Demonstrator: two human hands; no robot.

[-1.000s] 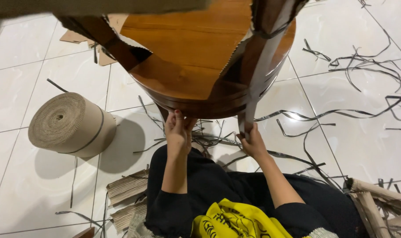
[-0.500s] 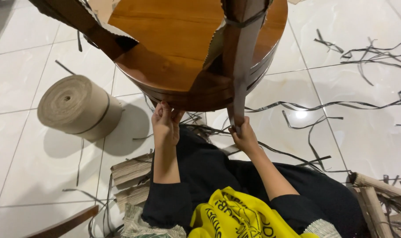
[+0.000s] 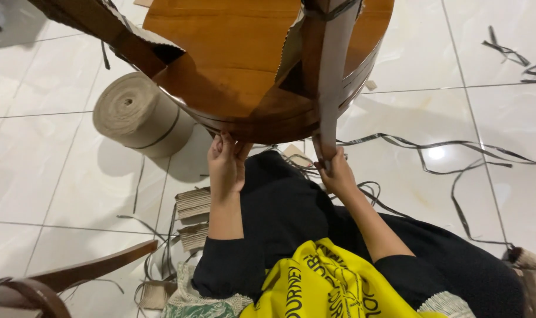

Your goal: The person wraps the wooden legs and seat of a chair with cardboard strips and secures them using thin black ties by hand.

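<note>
strap (image 3: pixel 328 88) above right hand (image 3: pixel 337 175)

Cut off and hidden
The table (image 3: pixel 232 53) runs off the top edge; left hand (image 3: pixel 225 165) fingertips vanish under its rim

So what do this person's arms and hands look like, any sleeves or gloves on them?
No gloves: the left hand and right hand are bare, with no rings or watch visible. Both forearms are uncovered, with black sleeves pushed up around the elbows. A yellow cloth with dark print lies between the arms.
</note>
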